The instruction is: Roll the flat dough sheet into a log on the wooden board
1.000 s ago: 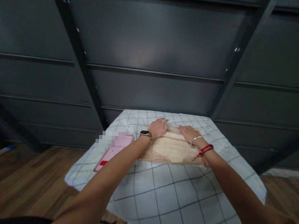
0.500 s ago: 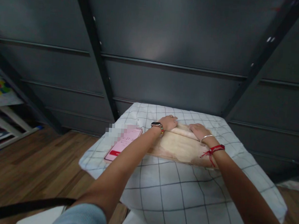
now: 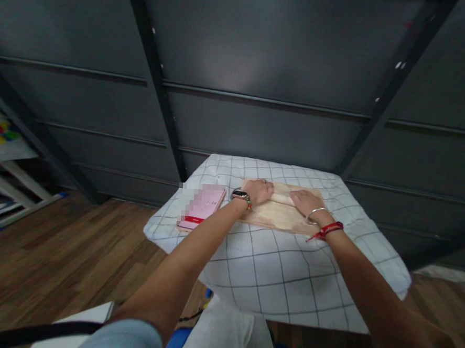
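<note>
Dark panelled wall [image 3: 263, 50], wood floor [image 3: 54, 252]

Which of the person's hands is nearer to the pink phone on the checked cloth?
Left. The left hand rests on the rolling pin just right of the pink phone; the right hand lies farther right on the same pin.

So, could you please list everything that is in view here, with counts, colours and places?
rolling pin: 1, pale wood, across the board under both hands
dough sheet: 1, cream, flat on the board
board: 1, light wood, on the cloth
phone: 1, pink, left of the board
checked cloth: 1, white with dark lines, covering the table
wall: dark grey panels, behind
floor: brown wood
left hand: watch at the wrist, on the pin's left end
right hand: silver bangle, red cord, on the right end
</note>
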Tool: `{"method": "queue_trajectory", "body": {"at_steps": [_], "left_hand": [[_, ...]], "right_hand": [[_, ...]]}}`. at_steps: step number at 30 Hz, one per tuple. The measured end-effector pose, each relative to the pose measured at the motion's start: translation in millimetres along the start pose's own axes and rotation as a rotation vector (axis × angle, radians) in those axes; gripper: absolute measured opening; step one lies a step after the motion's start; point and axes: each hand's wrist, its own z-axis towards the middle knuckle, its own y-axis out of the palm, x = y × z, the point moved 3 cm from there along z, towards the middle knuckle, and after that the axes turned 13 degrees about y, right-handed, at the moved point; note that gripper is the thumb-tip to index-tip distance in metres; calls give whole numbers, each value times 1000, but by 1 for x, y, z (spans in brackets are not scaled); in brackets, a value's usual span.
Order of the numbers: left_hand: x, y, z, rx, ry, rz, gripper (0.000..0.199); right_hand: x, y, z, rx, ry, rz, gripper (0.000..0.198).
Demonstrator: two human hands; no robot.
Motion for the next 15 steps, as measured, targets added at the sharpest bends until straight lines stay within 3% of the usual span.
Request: {"method": "queue_trajectory", "body": {"at_steps": [4,9,15], "left_hand": [[9,-1,-16,38,48,12,42],[18,-6,-33,77,108,39,43],[11,-3,-19,68,78,34,43]], "right_hand": [[-6,-5,-27,37,106,47,50],[-11,-8,-51,34,84,46,52],[-7,-8,-33,36,57,41,53]]}}
